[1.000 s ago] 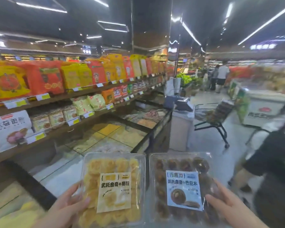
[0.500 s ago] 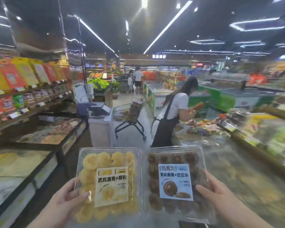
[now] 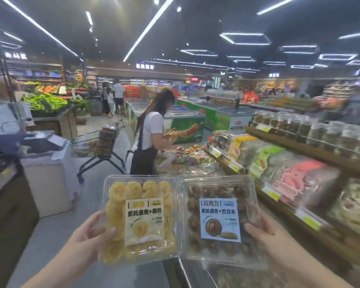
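Observation:
I hold two clear plastic cookie boxes side by side in front of me in a supermarket aisle. My left hand [image 3: 92,233] grips the left edge of the box of yellow cookies [image 3: 139,196], which has a pale yellow label. My right hand [image 3: 266,235] grips the right edge of the box of dark chocolate cookies [image 3: 216,190], which has a blue-and-white label. The thumbs lie on the lids; the other fingers are hidden beneath the boxes.
A person in a white shirt and dark apron [image 3: 148,140] stands ahead at a candy display, beside a shopping cart [image 3: 100,146]. Packaged-food shelves [image 3: 299,169] run along the right. A scale on a counter [image 3: 40,142] stands at left. Green freezers [image 3: 187,123] lie beyond.
My view has swung right, from the left snack shelves to the aisle and right-hand shelves. Both boxes stay in my hands, side by side, with the grips unchanged.

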A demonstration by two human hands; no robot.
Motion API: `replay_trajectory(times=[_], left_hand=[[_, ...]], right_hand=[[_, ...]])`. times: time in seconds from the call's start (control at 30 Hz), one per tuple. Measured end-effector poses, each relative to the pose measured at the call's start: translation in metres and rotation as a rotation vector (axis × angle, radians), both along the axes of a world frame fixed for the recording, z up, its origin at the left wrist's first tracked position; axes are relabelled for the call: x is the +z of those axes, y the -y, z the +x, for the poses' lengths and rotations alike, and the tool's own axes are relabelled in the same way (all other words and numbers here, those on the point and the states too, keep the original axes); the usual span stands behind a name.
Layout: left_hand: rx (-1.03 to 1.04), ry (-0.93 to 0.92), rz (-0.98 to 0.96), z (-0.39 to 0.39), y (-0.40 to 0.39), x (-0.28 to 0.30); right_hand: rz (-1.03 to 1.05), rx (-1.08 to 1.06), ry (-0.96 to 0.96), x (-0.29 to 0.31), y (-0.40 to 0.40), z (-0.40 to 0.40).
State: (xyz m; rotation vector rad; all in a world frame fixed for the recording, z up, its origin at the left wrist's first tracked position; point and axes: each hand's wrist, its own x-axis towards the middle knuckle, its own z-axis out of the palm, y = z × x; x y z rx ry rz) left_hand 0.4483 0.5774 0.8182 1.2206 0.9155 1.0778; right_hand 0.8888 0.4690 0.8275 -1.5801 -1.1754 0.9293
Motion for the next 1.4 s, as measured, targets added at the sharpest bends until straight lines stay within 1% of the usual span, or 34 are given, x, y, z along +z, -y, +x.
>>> replay_trajectory(times=[0.1,0.17,0.27,0.4,0.43,0.5,0.63,0.8,0.9,0.97,1.07,1.13,1.23,1.4], left_hand=[[-0.095,-0.006,0.018,0.051,-0.025,0.002],[-0.154,-0.004,0.003,0.086,-0.043,0.001],[-0.279,-0.035,0.004,0.139,-0.072,-0.003],[-0.394,-0.057,-0.013,0.209,-0.123,-0.011],[-0.416,-0.104,-0.004,0.229,-0.133,-0.008],[-0.454,-0.134,-0.014,0.269,-0.152,-0.004],[-0.493,-0.132,0.005,0.344,-0.181,0.008],[-0.675,-0.093,0.016,0.422,-0.194,0.028],[-0.815,-0.093,0.016,0.463,-0.192,0.036],[-0.850,-0.118,0.063,0.485,-0.188,0.038],[-0.949,-0.125,0.059,0.513,-0.174,0.039],[-0.962,-0.110,0.051,0.529,-0.161,0.038],[-0.963,-0.142,0.051,0.551,-0.138,0.032],[-1.007,-0.134,0.041,0.582,-0.093,0.027]], right_hand=[[0.014,-0.060,0.044,0.008,0.013,0.025],[-0.004,-0.147,0.059,0.011,0.018,0.045],[0.022,-0.264,0.060,0.006,0.025,0.079],[-0.006,-0.387,0.106,-0.003,0.032,0.130],[-0.018,-0.418,0.109,-0.004,0.033,0.141],[-0.003,-0.491,0.115,0.000,0.033,0.159],[0.031,-0.665,0.056,0.007,0.035,0.189],[0.008,-0.840,0.070,0.010,0.048,0.220],[0.056,-0.896,0.027,0.015,0.063,0.227],[0.090,-0.957,0.017,0.011,0.075,0.235],[0.117,-1.011,-0.020,0.009,0.100,0.241],[0.118,-1.032,0.002,0.006,0.116,0.243],[0.113,-1.078,-0.001,0.003,0.147,0.252],[0.073,-1.084,0.007,0.001,0.195,0.274]])
